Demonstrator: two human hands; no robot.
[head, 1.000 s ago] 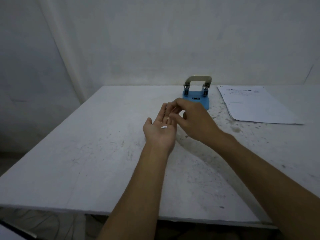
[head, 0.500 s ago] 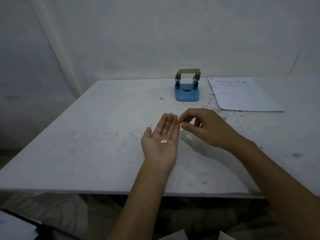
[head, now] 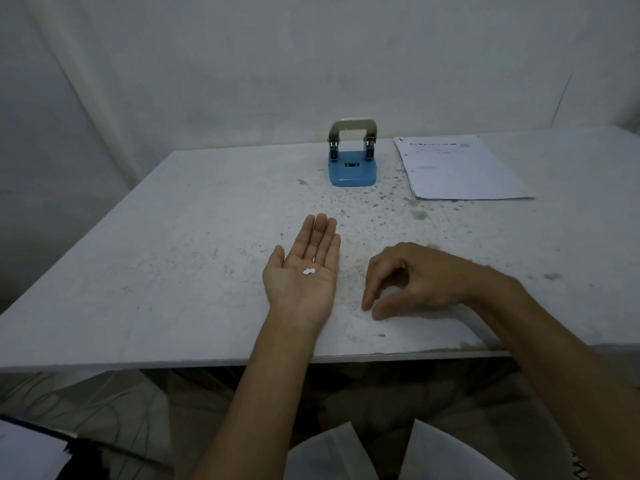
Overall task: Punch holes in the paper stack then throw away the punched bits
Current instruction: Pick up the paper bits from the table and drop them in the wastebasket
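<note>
A: White punched bits (head: 309,271), where?
B: Lying in palm of left hand (head: 304,275), small cluster, touching each other. Palm up, fingers straight and together, grip released, nothing pinched. Well in front of hole punch (head: 352,157), nearer worktop's front edge.

A: Right hand (head: 420,278)?
B: Just to right of left hand, palm down, fingers curled loose, thumb and index tip touching or nearly touching worktop (head: 166,258). Grip slack, empty as far as visible. Also well in front of punch, slightly to its right.

A: Paper stack (head: 460,168)?
B: Flat on worktop, just right of punch, not touching it. Faint print near top edge, too small to read.

A: Punch itself?
B: Blue base, grey metal handle up, standing near back of worktop by wall. Dark specks on worktop surface in front of punch & toward paper.
</note>
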